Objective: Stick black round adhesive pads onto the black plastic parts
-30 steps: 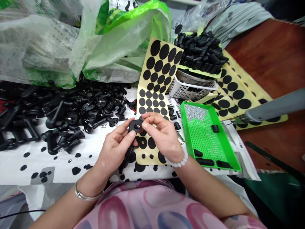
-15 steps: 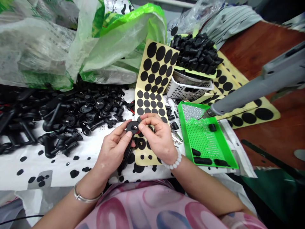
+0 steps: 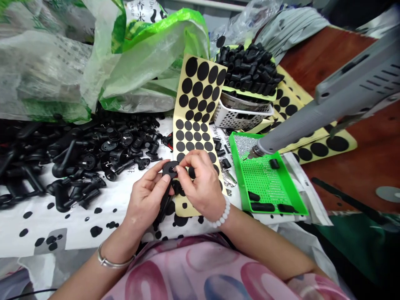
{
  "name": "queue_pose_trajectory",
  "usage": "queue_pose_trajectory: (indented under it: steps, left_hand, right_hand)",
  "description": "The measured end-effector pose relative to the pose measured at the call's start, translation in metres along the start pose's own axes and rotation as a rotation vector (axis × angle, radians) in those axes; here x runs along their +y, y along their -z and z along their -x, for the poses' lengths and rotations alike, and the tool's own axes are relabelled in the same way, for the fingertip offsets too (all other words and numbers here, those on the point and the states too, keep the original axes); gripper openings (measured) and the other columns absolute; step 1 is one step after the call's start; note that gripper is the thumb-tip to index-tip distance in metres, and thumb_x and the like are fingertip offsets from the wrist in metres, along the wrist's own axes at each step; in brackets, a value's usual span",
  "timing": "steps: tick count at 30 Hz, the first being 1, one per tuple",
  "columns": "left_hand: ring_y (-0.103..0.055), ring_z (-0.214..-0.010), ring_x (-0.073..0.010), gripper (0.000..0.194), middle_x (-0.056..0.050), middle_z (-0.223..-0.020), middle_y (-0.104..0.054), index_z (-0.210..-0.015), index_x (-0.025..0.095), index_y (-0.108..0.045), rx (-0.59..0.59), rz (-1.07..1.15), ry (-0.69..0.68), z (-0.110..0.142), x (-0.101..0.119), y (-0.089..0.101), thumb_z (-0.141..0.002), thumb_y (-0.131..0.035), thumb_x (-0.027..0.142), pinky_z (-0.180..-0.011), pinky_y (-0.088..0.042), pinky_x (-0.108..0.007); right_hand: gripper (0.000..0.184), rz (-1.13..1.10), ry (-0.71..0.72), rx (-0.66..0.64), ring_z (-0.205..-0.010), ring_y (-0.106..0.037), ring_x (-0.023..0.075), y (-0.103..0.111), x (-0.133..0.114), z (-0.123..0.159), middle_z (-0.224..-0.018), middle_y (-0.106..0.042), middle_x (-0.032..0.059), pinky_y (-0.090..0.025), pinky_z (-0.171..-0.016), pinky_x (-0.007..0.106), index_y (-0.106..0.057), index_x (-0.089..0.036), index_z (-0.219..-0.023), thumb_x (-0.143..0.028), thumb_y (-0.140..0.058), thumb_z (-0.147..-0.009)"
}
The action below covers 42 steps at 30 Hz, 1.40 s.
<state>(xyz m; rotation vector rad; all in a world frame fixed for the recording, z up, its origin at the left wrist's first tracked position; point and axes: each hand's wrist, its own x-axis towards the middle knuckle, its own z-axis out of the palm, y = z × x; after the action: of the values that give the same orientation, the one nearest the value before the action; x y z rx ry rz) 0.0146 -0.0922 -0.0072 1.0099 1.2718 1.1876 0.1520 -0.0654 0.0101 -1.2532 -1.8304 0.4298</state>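
My left hand (image 3: 142,196) is closed around a black plastic part with a round disc end (image 3: 168,166), thumb on the disc's face and fingers behind it. Below the disc, the part's darker body runs down beside my palm. With thumb and forefinger pinched together, my right hand (image 3: 203,187) is at the disc's central hole. Whatever sits between those fingertips is too small to make out. Under both hands lies a cream sheet (image 3: 181,116) of round black stickers, partly covered by my right hand.
A grey electric screwdriver (image 3: 287,118) reaches in from the right over a green tray (image 3: 301,200) of small screws. Behind it, a white basket (image 3: 225,114) stands below a heap of black tube pieces (image 3: 246,68). Black parts (image 3: 84,160) pile up left, beneath plastic bags (image 3: 140,79).
The whole view has shifted slightly, with the tray and sheet now further left. My right fingertips have moved closer in over the disc's centre. The left hand keeps its hold.
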Motion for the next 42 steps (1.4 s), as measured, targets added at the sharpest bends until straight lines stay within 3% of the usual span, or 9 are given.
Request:
queue_pose_trajectory:
  steps: [3,7,12,17,22,28,32,36,42]
  left_hand:
    - [-0.055,-0.055,-0.0101,0.045,0.003,-0.059,-0.063,-0.123,0.017,-0.056,-0.007,-0.016,-0.004,0.001,0.002,0.003,-0.083,-0.062,0.035,-0.053,-0.044,-0.018]
    - [-0.054,-0.057,-0.0103,0.040,0.003,-0.059,-0.061,-0.121,0.018,-0.057,-0.010,-0.028,-0.035,0.006,0.005,0.008,-0.084,-0.061,0.032,-0.055,-0.045,-0.019]
    - [-0.054,-0.055,-0.0108,0.032,0.001,-0.065,-0.062,-0.110,0.017,-0.063,0.004,-0.004,-0.123,0.006,0.003,0.004,-0.086,-0.058,0.036,-0.055,-0.046,-0.022]
    - [-0.056,-0.054,-0.0118,0.033,0.000,-0.069,-0.065,-0.103,0.018,-0.067,0.112,-0.020,-0.030,0.010,0.008,0.012,-0.083,-0.060,0.043,-0.048,-0.045,-0.021]
    - [-0.061,-0.077,-0.0194,0.033,-0.001,-0.083,-0.067,-0.107,0.022,-0.069,0.284,-0.510,-0.141,0.012,0.007,0.050,-0.084,-0.060,0.044,-0.071,-0.048,-0.029]
    - [-0.055,-0.107,-0.0325,0.048,-0.009,-0.113,-0.061,-0.125,0.023,-0.060,0.311,-1.131,-0.499,0.005,-0.008,0.073,-0.079,-0.066,0.035,-0.097,-0.039,-0.043]
    - [-0.061,-0.094,-0.0268,0.048,-0.010,-0.103,-0.065,-0.127,0.019,-0.056,0.153,-1.113,-0.590,0.011,-0.011,0.043,-0.082,-0.062,0.035,-0.089,-0.044,-0.037]
    - [-0.063,-0.081,-0.0255,0.043,-0.010,-0.088,-0.069,-0.121,0.016,-0.060,-0.107,-1.082,-0.435,0.012,-0.016,0.014,-0.083,-0.057,0.033,-0.076,-0.048,-0.036]
    - [-0.062,-0.075,-0.0164,0.042,-0.004,-0.088,-0.067,-0.117,0.018,-0.059,-0.115,-0.208,0.006,0.007,-0.006,0.011,-0.077,-0.066,0.031,-0.068,-0.049,-0.028]
  right_hand:
    - [0.008,-0.100,-0.110,-0.032,-0.077,-0.058,0.0167,0.005,0.002,-0.001,-0.091,-0.057,0.0053,-0.049,-0.072,0.034,-0.051,-0.020,-0.085,-0.026,-0.056,-0.083]
    - [0.045,-0.166,-0.264,-0.035,-0.063,-0.054,0.0120,0.009,0.005,-0.006,-0.093,-0.056,0.0020,-0.048,-0.064,0.032,-0.048,-0.021,-0.099,-0.041,-0.075,-0.068]
    - [0.025,-0.671,-0.335,-0.289,-0.054,-0.053,0.0091,-0.004,-0.006,-0.009,-0.064,-0.053,-0.0060,-0.044,-0.051,0.022,-0.051,-0.022,-0.078,-0.045,-0.061,-0.081]
    - [0.019,-0.855,-0.398,-0.411,-0.044,-0.049,0.0052,-0.004,-0.001,-0.012,-0.059,-0.055,-0.0065,-0.039,-0.044,0.018,-0.054,-0.019,-0.074,-0.032,-0.050,-0.087]
    - [0.018,-0.624,-0.391,-0.257,-0.049,-0.051,0.0070,0.020,0.025,0.001,-0.063,-0.059,-0.0033,-0.041,-0.047,0.020,-0.059,-0.017,-0.081,-0.032,-0.052,-0.087]
    - [0.011,-0.082,-0.089,-0.231,-0.073,-0.058,0.0156,0.031,0.037,0.027,-0.079,-0.064,0.0036,-0.047,-0.069,0.032,-0.064,-0.017,-0.086,-0.024,-0.055,-0.086]
    - [0.034,0.240,0.157,-0.308,-0.092,-0.055,0.0264,0.020,0.034,0.034,-0.103,-0.063,0.0131,-0.043,-0.083,0.044,-0.063,-0.013,-0.107,-0.036,-0.063,-0.082]
    - [0.031,0.379,0.229,-0.341,-0.094,-0.052,0.0285,0.007,0.031,0.034,-0.105,-0.061,0.0151,-0.038,-0.087,0.047,-0.063,-0.013,-0.105,-0.031,-0.064,-0.080]
    - [0.029,-0.047,0.072,-0.223,-0.090,-0.059,0.0217,0.007,0.025,0.023,-0.098,-0.065,0.0084,-0.045,-0.085,0.040,-0.060,-0.016,-0.107,-0.028,-0.064,-0.081]
